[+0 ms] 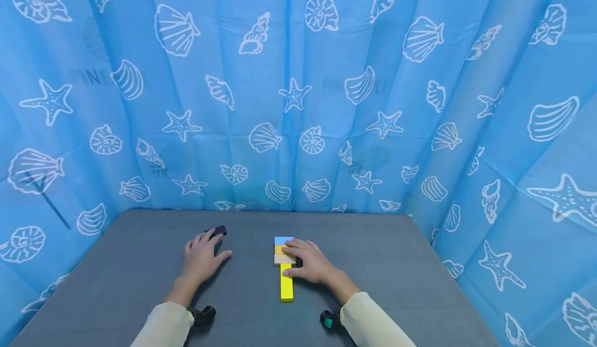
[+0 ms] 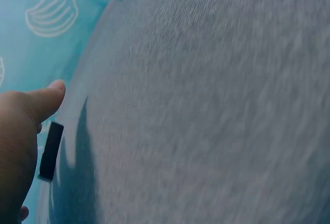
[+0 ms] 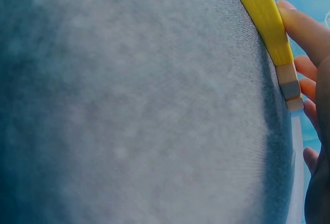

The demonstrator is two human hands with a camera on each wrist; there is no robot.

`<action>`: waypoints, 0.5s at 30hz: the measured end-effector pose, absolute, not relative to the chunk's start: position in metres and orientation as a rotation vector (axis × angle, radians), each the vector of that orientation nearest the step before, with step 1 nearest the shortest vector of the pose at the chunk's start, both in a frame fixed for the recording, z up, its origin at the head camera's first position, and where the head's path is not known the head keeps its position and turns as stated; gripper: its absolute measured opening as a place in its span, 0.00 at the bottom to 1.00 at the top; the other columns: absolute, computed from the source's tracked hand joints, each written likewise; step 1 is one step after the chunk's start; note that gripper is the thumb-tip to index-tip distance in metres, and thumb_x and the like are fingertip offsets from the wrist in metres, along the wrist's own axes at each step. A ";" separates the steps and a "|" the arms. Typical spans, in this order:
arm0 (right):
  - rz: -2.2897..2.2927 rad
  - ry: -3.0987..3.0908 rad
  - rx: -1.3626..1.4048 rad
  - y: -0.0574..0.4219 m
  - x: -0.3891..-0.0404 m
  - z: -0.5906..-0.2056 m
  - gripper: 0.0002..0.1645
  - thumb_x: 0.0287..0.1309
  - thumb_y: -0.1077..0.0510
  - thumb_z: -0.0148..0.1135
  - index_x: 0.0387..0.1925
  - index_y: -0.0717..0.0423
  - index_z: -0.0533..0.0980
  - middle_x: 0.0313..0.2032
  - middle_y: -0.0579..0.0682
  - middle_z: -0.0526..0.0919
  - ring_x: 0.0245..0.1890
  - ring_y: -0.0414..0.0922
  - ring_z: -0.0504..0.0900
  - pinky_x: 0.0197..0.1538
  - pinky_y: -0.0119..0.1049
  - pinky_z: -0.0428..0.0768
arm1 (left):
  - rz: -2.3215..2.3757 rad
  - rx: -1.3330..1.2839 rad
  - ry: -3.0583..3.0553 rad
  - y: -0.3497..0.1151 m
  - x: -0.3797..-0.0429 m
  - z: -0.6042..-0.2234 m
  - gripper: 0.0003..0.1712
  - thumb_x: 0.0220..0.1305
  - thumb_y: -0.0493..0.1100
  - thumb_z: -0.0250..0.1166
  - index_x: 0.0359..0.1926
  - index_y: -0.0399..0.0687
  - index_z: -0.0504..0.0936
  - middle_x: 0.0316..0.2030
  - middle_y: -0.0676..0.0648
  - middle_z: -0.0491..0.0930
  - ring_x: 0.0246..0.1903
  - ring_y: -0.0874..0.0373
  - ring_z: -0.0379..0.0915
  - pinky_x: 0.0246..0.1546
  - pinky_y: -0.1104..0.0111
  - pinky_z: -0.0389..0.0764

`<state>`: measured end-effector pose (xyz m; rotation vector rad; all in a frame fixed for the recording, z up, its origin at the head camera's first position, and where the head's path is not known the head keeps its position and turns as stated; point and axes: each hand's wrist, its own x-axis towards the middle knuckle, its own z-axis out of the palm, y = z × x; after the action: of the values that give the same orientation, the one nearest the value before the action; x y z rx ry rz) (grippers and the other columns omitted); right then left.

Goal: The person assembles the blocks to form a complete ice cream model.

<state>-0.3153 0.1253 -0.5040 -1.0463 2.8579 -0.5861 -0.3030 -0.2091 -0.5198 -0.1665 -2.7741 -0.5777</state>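
My left hand is at the far left part of the table, fingers spread and relaxed. Its fingertips overlap a small black block; the left wrist view shows that block just beyond the thumb. My right hand lies over a T-shaped group of blocks. The thumb touches a long yellow block, which points towards me. Loosely bent fingers reach over a light blue block, an orange block and a plain wooden block, side by side across its far end.
The blocks are on a table with a grey cloth top. A blue curtain with white shell and starfish prints hangs behind the table and along its sides. A black band with a curved black part is on each wrist.
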 end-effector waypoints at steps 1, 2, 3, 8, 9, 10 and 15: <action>-0.588 2.857 -1.044 0.125 -0.315 -0.504 0.39 0.59 0.33 0.59 0.68 0.44 0.69 0.70 0.45 0.65 0.71 0.45 0.58 0.70 0.54 0.52 | -0.577 -0.159 -2.782 -0.211 -0.303 -0.520 0.38 0.60 0.60 0.67 0.64 0.42 0.74 0.66 0.34 0.65 0.64 0.33 0.56 0.59 0.35 0.51; -0.589 2.856 -1.044 0.125 -0.315 -0.504 0.39 0.59 0.33 0.59 0.68 0.44 0.69 0.70 0.45 0.65 0.71 0.45 0.58 0.70 0.54 0.52 | -0.580 -0.152 -2.786 -0.212 -0.304 -0.520 0.38 0.59 0.60 0.67 0.64 0.41 0.74 0.66 0.33 0.65 0.64 0.32 0.56 0.60 0.35 0.50; -0.588 2.858 -1.041 0.125 -0.315 -0.504 0.39 0.59 0.33 0.59 0.68 0.44 0.69 0.70 0.45 0.65 0.71 0.45 0.58 0.70 0.54 0.52 | -0.580 -0.147 -2.789 -0.213 -0.305 -0.521 0.39 0.59 0.60 0.67 0.63 0.40 0.74 0.66 0.33 0.65 0.64 0.32 0.56 0.59 0.34 0.50; -0.594 2.862 -1.035 0.126 -0.316 -0.506 0.40 0.59 0.32 0.58 0.68 0.43 0.68 0.70 0.44 0.64 0.71 0.45 0.58 0.70 0.54 0.52 | -0.574 -0.129 -2.805 -0.217 -0.308 -0.522 0.41 0.59 0.60 0.67 0.65 0.39 0.71 0.65 0.32 0.64 0.63 0.31 0.56 0.59 0.34 0.51; -0.598 2.863 -1.035 0.126 -0.316 -0.507 0.40 0.59 0.32 0.58 0.68 0.43 0.69 0.70 0.44 0.65 0.71 0.45 0.58 0.70 0.54 0.52 | -0.575 -0.130 -2.809 -0.218 -0.309 -0.522 0.42 0.59 0.60 0.67 0.65 0.38 0.71 0.66 0.32 0.64 0.63 0.31 0.56 0.59 0.34 0.52; -0.601 2.863 -1.037 0.126 -0.316 -0.507 0.40 0.59 0.32 0.58 0.68 0.43 0.69 0.70 0.44 0.64 0.71 0.45 0.58 0.70 0.54 0.52 | -0.575 -0.133 -2.813 -0.218 -0.309 -0.522 0.42 0.59 0.60 0.67 0.66 0.38 0.70 0.66 0.31 0.64 0.63 0.31 0.56 0.59 0.34 0.52; -0.596 2.867 -1.058 0.127 -0.317 -0.509 0.40 0.59 0.31 0.58 0.68 0.43 0.69 0.70 0.44 0.65 0.71 0.46 0.58 0.70 0.55 0.53 | -0.559 -0.147 -2.858 -0.219 -0.313 -0.523 0.43 0.60 0.60 0.67 0.67 0.37 0.69 0.66 0.31 0.63 0.64 0.31 0.57 0.59 0.34 0.54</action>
<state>-0.3171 0.1269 -0.5092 -1.0576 2.8673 -0.5962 -0.3133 -0.2189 -0.5230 -0.1471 -2.8580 -0.5587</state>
